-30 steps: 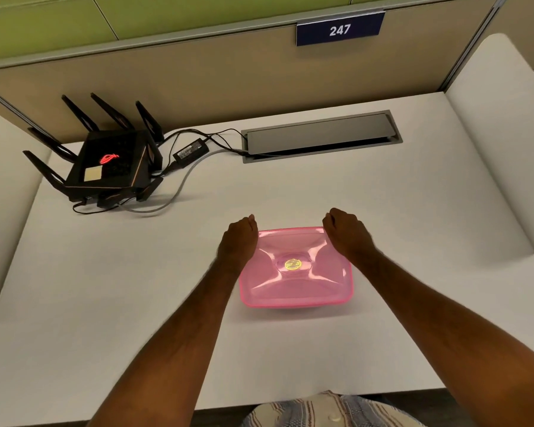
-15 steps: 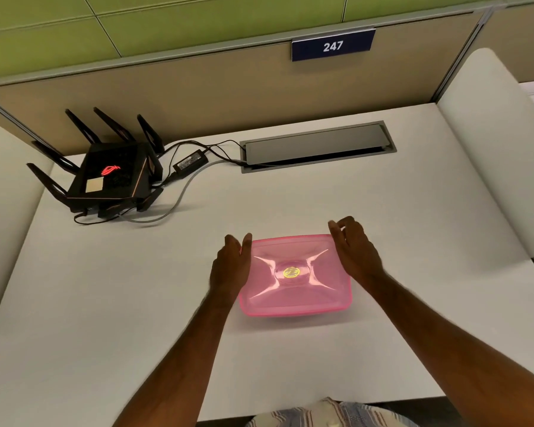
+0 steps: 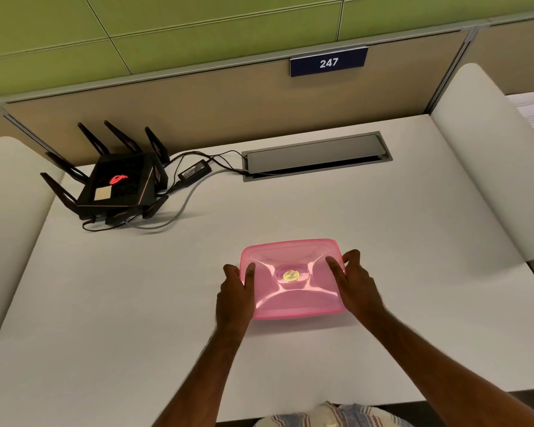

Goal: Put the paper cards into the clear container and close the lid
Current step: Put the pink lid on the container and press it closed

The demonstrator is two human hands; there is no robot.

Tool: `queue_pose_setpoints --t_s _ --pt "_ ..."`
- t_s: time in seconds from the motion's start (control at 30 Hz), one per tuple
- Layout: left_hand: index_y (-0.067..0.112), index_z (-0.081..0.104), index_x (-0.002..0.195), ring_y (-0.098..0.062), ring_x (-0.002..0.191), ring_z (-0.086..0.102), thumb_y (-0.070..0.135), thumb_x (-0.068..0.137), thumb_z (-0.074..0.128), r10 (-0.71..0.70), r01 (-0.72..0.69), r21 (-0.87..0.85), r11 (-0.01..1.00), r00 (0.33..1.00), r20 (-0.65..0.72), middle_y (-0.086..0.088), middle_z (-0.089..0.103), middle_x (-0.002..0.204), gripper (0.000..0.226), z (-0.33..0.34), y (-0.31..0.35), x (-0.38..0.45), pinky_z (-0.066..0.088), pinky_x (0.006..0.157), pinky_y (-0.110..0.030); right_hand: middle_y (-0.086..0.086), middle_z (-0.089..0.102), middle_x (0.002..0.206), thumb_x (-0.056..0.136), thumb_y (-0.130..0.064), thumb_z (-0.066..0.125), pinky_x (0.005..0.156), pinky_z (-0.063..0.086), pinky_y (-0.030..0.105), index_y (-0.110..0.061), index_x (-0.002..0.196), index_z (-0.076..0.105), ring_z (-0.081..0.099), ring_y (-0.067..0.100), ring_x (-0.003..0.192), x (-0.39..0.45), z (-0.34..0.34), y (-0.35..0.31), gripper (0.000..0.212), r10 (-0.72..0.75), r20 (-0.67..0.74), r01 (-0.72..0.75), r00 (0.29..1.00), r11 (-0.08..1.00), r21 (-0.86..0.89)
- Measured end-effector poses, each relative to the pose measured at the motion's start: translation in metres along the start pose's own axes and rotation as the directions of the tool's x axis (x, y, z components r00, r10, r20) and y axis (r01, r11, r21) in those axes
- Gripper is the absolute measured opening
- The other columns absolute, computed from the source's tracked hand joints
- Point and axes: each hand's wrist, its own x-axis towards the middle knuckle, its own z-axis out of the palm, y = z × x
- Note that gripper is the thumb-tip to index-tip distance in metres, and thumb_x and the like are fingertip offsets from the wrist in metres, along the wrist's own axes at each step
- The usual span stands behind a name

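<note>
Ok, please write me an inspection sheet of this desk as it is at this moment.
Surface: white desk, with a grey cable hatch at the back.
Job's things: pink container with its lid on, gold sticker at the centre; paper cards: nothing seen.
Clutter: black router at the back left.
Grippers: left hand and right hand grip the container's two sides, thumbs on the lid.
Cables: power adapter and cords run from the router to the hatch.
Surroundings: partition with sign 247; green wall.
</note>
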Motion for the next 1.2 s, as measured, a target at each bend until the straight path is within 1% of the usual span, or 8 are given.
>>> queue_pose_setpoints --t_s 0.17,0.43,0.63,0.77,0.87,0.97,1.1,1.2 --pt "0.020 0.037 0.096 -0.039 0.083 0.066 0.066 0.096 0.037 0.003 -0.004 -0.006 1.000 1.000 -0.005 -0.005 0.065 0.087 0.046 0.001 0.002 0.000 0.048 0.065 -0.039 -0.001 0.061 0.086 0.088 -0.077 0.034 0.065 0.047 0.037 -0.028 0.100 0.030 0.062 0.029 0.074 0.002 0.000 -0.001 0.051 0.004 0.008 -0.004 1.000 1.000 0.008" --pt "0.020 0.039 0.095 -0.036 0.082 0.065 0.064 0.096 0.038 0.008 -0.009 0.043 0.999 1.000 0.024 -0.001 0.061 0.084 0.044 -0.006 0.001 0.004 0.050 0.067 -0.038 -0.001 0.062 0.081 0.090 -0.077 0.029 0.067 0.046 0.037 -0.028 0.095 0.031 0.059 0.030 0.070 0.006 -0.004 0.000 0.049 0.010 0.013 -0.009 1.000 0.996 -0.092" --pt "0.020 0.038 0.096 -0.035 0.081 0.064 0.065 0.097 0.036 0.006 -0.009 0.069 0.998 0.999 0.042 -0.004 0.063 0.086 0.045 -0.007 0.001 0.004 0.055 0.070 -0.041 0.003 0.065 0.081 0.092 -0.075 0.027 0.070 0.046 0.038 -0.022 0.095 0.037 0.066 0.035 0.078 0.016 -0.011 -0.008 0.054 0.017 0.017 -0.015 1.000 0.990 -0.140" --pt "0.022 0.038 0.093 -0.033 0.080 0.062 0.069 0.096 0.033 -0.022 0.018 0.059 0.998 0.998 0.061 -0.002 0.062 0.085 0.047 -0.011 0.003 0.012 0.052 0.070 -0.040 0.012 0.068 0.087 0.095 -0.071 0.025 0.075 0.053 0.042 -0.016 0.096 0.038 0.067 0.040 0.083 0.023 -0.016 -0.014 0.057 0.012 0.024 -0.007 1.000 0.979 -0.202" --pt "0.021 0.038 0.090 -0.035 0.082 0.060 0.066 0.098 0.032 -0.050 0.045 0.052 0.998 0.993 0.104 -0.004 0.061 0.085 0.046 -0.012 0.004 0.019 0.050 0.071 -0.041 0.014 0.069 0.091 0.097 -0.068 0.022 0.078 0.055 0.047 -0.016 0.094 0.037 0.067 0.042 0.085 0.025 -0.016 -0.016 0.053 -0.029 0.037 0.037 0.999 0.969 -0.243" --pt "0.021 0.039 0.089 -0.033 0.083 0.061 0.064 0.099 0.032 -0.073 0.067 0.041 0.997 0.985 0.158 -0.004 0.061 0.087 0.045 -0.012 0.005 0.023 0.048 0.070 -0.039 0.011 0.068 0.087 0.098 -0.067 0.021 0.075 0.053 0.044 -0.020 0.093 0.035 0.066 0.041 0.083 0.028 -0.016 -0.013 0.049 -0.052 0.051 0.062 0.997 0.974 -0.220" --pt "0.021 0.041 0.085 -0.022 0.075 0.059 0.064 0.097 0.039 -0.085 0.091 -0.028 0.995 0.984 0.156 -0.001 0.061 0.084 0.044 -0.016 0.003 0.027 0.044 0.062 -0.035 -0.001 0.061 0.076 0.096 -0.071 0.023 0.069 0.050 0.040 -0.025 0.088 0.036 0.062 0.034 0.074 0.031 -0.015 -0.007 0.049 -0.048 0.038 0.054 0.998 0.987 -0.154" --pt "0.022 0.044 0.088 -0.022 0.081 0.060 0.060 0.097 0.044 -0.077 0.094 -0.142 0.985 0.989 0.123 -0.002 0.060 0.091 0.039 -0.014 0.002 0.024 0.052 0.071 -0.040 -0.004 0.062 0.083 0.096 -0.071 0.024 0.071 0.049 0.039 -0.027 0.092 0.042 0.063 0.025 0.078 0.030 -0.014 -0.001 0.048 -0.024 0.047 0.026 0.999 0.998 -0.052"
